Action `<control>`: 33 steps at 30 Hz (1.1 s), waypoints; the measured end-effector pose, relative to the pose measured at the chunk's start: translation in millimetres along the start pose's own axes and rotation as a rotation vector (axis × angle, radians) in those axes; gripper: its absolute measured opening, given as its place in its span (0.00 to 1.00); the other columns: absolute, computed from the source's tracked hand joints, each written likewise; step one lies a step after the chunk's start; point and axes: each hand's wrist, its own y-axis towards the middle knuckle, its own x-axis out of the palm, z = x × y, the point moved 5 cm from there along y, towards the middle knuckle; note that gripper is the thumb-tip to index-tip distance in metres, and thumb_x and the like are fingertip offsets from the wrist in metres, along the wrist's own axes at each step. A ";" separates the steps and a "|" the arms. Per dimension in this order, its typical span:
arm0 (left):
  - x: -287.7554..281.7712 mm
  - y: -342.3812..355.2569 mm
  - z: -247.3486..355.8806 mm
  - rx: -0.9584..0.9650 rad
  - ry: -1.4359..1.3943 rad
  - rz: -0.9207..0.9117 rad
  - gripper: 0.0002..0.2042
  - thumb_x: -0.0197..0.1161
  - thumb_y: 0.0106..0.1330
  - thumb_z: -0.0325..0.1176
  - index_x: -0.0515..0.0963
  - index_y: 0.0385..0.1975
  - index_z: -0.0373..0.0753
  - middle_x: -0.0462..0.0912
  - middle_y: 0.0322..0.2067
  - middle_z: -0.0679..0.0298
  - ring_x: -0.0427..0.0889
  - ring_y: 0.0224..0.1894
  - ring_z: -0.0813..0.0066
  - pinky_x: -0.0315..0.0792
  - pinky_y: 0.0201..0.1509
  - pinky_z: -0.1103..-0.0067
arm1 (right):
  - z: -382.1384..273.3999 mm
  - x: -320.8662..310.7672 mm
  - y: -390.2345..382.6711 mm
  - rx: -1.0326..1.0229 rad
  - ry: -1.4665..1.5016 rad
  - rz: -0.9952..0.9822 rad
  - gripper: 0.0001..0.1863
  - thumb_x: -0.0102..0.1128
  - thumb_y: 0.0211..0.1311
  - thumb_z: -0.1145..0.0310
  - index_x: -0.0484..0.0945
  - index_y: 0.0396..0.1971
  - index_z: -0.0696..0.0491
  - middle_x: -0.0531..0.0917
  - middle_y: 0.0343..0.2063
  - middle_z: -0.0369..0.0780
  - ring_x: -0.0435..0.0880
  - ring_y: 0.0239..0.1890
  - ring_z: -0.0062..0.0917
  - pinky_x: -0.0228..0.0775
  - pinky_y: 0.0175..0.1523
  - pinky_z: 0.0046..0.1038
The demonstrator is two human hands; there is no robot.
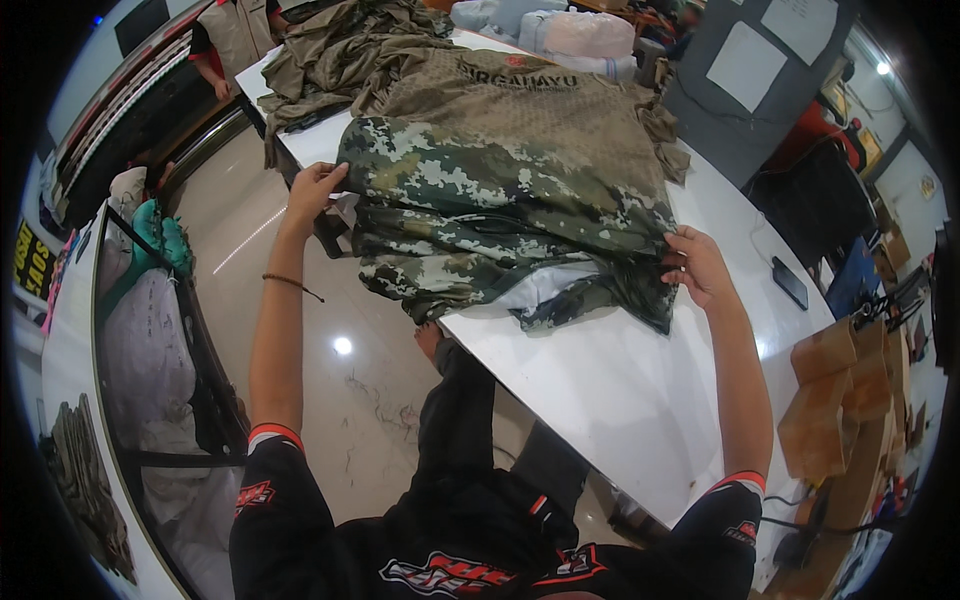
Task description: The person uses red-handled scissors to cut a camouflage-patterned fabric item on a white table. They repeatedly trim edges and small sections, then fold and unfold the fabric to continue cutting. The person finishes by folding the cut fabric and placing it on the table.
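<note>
A camouflage shirt (450, 185) in green, black and pale grey lies bunched in folds across the near part of the white table, its left side hanging past the edge. It meets a tan-brown printed shirt body (500, 105) beyond it; I cannot tell whether both are one garment. My left hand (318, 192) pinches the camouflage cloth at its left edge, beyond the table's side. On the right edge of the same cloth, my right hand (698, 265) is closed with its fingers curled round the fabric. A white patch (545, 285) shows between the near folds.
The white table (620, 400) runs diagonally. More brown-green garments (340, 60) are heaped at its far left, and a phone (789, 283) lies on its right. Cardboard boxes (835, 390) stand right; filled plastic bags (150, 340) are left. Another person (235, 40) stands far left.
</note>
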 end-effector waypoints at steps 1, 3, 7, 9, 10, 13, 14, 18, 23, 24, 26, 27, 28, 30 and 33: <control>-2.4 0.6 -0.1 0.022 -0.023 0.023 0.16 0.69 0.68 0.44 0.83 0.41 0.35 0.84 0.34 0.66 0.80 0.34 0.80 0.72 0.36 0.82 | -0.5 0.5 -3.6 -0.042 0.026 0.037 0.13 0.62 0.65 0.68 0.75 0.47 0.55 0.80 0.35 0.38 0.79 0.36 0.24 0.76 0.35 0.29; -17.2 4.9 -4.8 0.066 -0.068 0.061 0.15 0.70 0.67 0.44 0.82 0.39 0.37 0.83 0.32 0.69 0.78 0.32 0.82 0.71 0.35 0.83 | -1.2 4.9 -7.9 -0.123 0.078 0.118 0.18 0.61 0.66 0.68 0.73 0.53 0.55 0.80 0.40 0.40 0.80 0.37 0.26 0.79 0.38 0.31; -23.5 -1.3 6.7 0.201 -0.333 0.053 0.10 0.67 0.71 0.37 0.82 0.43 0.37 0.83 0.33 0.71 0.77 0.32 0.86 0.70 0.38 0.85 | -3.1 8.4 -13.4 -0.243 0.149 -0.090 0.23 0.64 0.64 0.69 0.71 0.58 0.54 0.77 0.46 0.45 0.81 0.41 0.27 0.80 0.40 0.31; -22.3 -11.5 21.9 0.255 -0.285 0.016 0.12 0.66 0.71 0.35 0.82 0.48 0.36 0.83 0.34 0.71 0.78 0.33 0.86 0.70 0.39 0.85 | -2.3 11.9 -19.5 -0.371 -0.082 -0.110 0.22 0.66 0.63 0.69 0.73 0.56 0.53 0.78 0.45 0.43 0.81 0.40 0.26 0.79 0.40 0.29; -20.4 -12.3 22.8 0.270 -0.232 -0.031 0.13 0.66 0.71 0.34 0.81 0.51 0.36 0.83 0.35 0.70 0.78 0.34 0.86 0.70 0.40 0.86 | -1.5 17.0 -21.1 -0.436 -0.200 -0.126 0.22 0.67 0.62 0.70 0.74 0.56 0.52 0.78 0.44 0.42 0.81 0.40 0.26 0.78 0.41 0.28; -18.5 -19.2 26.4 0.348 -0.124 -0.168 0.19 0.67 0.68 0.29 0.79 0.58 0.35 0.84 0.38 0.70 0.78 0.38 0.87 0.70 0.40 0.87 | 4.7 24.8 -22.7 -0.617 -0.551 0.114 0.19 0.69 0.59 0.71 0.78 0.51 0.52 0.80 0.43 0.42 0.83 0.37 0.26 0.76 0.40 0.26; -15.5 -21.0 26.0 0.375 -0.091 -0.157 0.19 0.68 0.67 0.27 0.79 0.58 0.35 0.83 0.38 0.70 0.77 0.37 0.87 0.70 0.39 0.87 | 4.1 24.7 -22.4 -0.616 -0.665 0.187 0.18 0.69 0.58 0.70 0.79 0.49 0.52 0.81 0.41 0.42 0.83 0.36 0.26 0.76 0.40 0.26; -23.6 -14.3 22.3 0.478 0.092 0.003 0.20 0.67 0.62 0.20 0.80 0.55 0.32 0.84 0.34 0.70 0.77 0.31 0.87 0.70 0.35 0.87 | -2.9 22.8 -7.1 -0.711 -0.843 0.411 0.14 0.67 0.58 0.70 0.81 0.45 0.54 0.83 0.33 0.45 0.84 0.31 0.29 0.75 0.40 0.30; -37.1 11.1 32.3 0.538 0.178 0.226 0.12 0.66 0.62 0.24 0.81 0.45 0.32 0.85 0.26 0.68 0.81 0.28 0.86 0.73 0.33 0.84 | -57.2 -7.5 -6.0 -0.803 -0.754 0.626 0.11 0.60 0.64 0.70 0.81 0.44 0.57 0.84 0.24 0.45 0.83 0.21 0.26 0.75 0.31 0.30; -39.5 13.8 38.8 0.575 0.134 0.266 0.10 0.66 0.61 0.25 0.81 0.42 0.32 0.84 0.25 0.68 0.81 0.28 0.86 0.73 0.32 0.84 | -72.1 -11.3 -8.7 -0.706 -0.670 0.626 0.10 0.58 0.65 0.71 0.81 0.43 0.58 0.85 0.23 0.44 0.82 0.18 0.24 0.74 0.27 0.27; -42.4 20.1 49.6 0.542 0.285 0.244 0.07 0.60 0.65 0.26 0.78 0.41 0.32 0.84 0.25 0.66 0.83 0.28 0.81 0.75 0.32 0.81 | -91.4 -23.1 -0.7 -0.659 -0.572 0.573 0.11 0.57 0.66 0.72 0.81 0.44 0.59 0.85 0.23 0.43 0.80 0.16 0.21 0.71 0.22 0.24; -38.3 21.4 59.8 0.479 0.375 0.208 0.08 0.58 0.66 0.26 0.78 0.42 0.32 0.84 0.26 0.65 0.84 0.28 0.80 0.75 0.33 0.81 | -99.2 -32.6 4.3 -0.635 -0.526 0.554 0.11 0.56 0.66 0.73 0.81 0.45 0.59 0.85 0.23 0.42 0.79 0.15 0.19 0.70 0.20 0.22; -36.2 23.0 67.5 0.415 0.463 0.173 0.09 0.57 0.67 0.26 0.77 0.44 0.33 0.84 0.27 0.64 0.85 0.28 0.79 0.76 0.33 0.80 | -105.1 -40.7 10.7 -0.616 -0.493 0.511 0.12 0.56 0.66 0.73 0.80 0.46 0.59 0.84 0.23 0.42 0.79 0.15 0.18 0.70 0.19 0.21; -34.8 32.7 77.6 0.319 0.271 0.005 0.10 0.53 0.68 0.28 0.77 0.45 0.35 0.84 0.27 0.65 0.84 0.27 0.76 0.76 0.33 0.80 | -115.2 -52.9 21.5 -0.577 -0.432 0.427 0.14 0.55 0.65 0.74 0.80 0.48 0.59 0.84 0.22 0.40 0.79 0.15 0.17 0.69 0.18 0.19; -37.6 43.9 89.7 0.125 -0.066 -0.135 0.11 0.48 0.71 0.30 0.78 0.46 0.39 0.84 0.30 0.64 0.84 0.31 0.72 0.77 0.35 0.81 | -130.3 -52.3 32.4 -0.406 -0.328 0.261 0.17 0.49 0.69 0.68 0.79 0.52 0.58 0.83 0.26 0.40 0.82 0.21 0.19 0.74 0.25 0.24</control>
